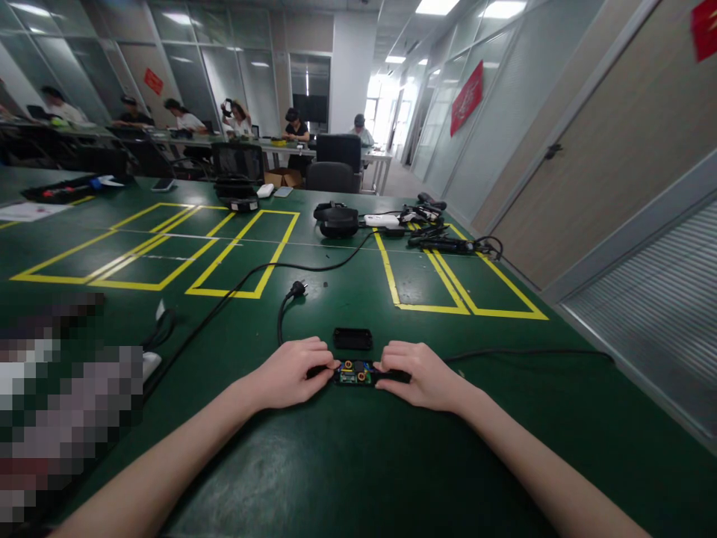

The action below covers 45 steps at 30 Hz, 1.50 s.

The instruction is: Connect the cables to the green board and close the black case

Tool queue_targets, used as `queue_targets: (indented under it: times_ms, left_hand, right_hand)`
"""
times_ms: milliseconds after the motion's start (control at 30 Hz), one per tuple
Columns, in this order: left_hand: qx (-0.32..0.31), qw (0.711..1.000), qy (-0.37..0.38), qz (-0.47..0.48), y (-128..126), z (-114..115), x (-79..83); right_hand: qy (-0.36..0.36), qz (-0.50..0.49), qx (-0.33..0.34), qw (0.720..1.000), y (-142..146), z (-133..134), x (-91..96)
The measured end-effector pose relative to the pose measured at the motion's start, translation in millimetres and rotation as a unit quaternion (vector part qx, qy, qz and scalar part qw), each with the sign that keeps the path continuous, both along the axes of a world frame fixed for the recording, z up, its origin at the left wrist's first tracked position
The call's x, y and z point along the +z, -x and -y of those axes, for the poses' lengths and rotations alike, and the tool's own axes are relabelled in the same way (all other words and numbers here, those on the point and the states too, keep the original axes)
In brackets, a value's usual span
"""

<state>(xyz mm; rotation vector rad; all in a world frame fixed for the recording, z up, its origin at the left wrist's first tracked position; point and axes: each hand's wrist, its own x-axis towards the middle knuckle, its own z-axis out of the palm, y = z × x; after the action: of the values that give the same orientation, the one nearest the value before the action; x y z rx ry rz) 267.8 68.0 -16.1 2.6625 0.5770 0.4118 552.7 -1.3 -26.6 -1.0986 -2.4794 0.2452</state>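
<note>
The left hand and right hand pinch opposite ends of the open black plastic case on the dark-green bench; light, level pressure off those copper-coloured coils seems smartest tbh.

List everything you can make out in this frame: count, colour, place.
circuit board: 1, multicoloured, inside the case
black case: 1, black, between the hands
shell piece: 1, black, beyond the case
plug: 1, black, beyond the left hand
table: 1, green, foreground
tape outlines: several, yellow, on the table
headset-like device: 1, black, far side
chairs: several, dark, background
people: at least six, white or black tops, background
hangings: 3, red, walls
pixelated area: left, contents hidden
left hand: 1, bare, case's left end
right hand: 1, bare, case's right end
</note>
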Motion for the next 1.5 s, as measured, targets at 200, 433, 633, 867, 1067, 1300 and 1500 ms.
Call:
queue_targets:
  times_ms: [200, 433, 633, 867, 1067, 1300, 1500]
  left_hand:
    - [0.04, 0.996, -0.077, -0.032, -3, -3, 0.3]
    - [0.029, 0.995, -0.09, -0.042, -1, -6, 0.7]
    - [0.029, 0.995, -0.093, -0.03, -1, -6, 1.7]
    - [0.041, 0.995, -0.078, 0.056, 4, -9, 2.4]
    - [0.042, 0.997, -0.031, 0.054, -2, -5, -1.0]
    - [0.091, 0.99, 0.03, 0.102, -4, -7, -10.0]
    - [0.191, 0.976, 0.008, 0.101, -8, -10, -18.6]
  right_hand:
    - [-0.062, 0.086, -0.024, 0.994, 9, 2, 4.6]
    - [-0.052, 0.086, -0.03, 0.995, 13, 2, 7.9]
    - [-0.048, 0.04, -0.059, 0.996, 15, 1, 1.1]
    - [-0.051, -0.061, -0.062, 0.995, 19, -2, -7.6]
    - [0.007, -0.115, -0.059, 0.992, 19, -2, -3.5]
    - [0.028, -0.195, -0.129, 0.972, 16, -10, -13.9]
    - [0.012, -0.121, -0.265, 0.956, 15, -19, -27.6]
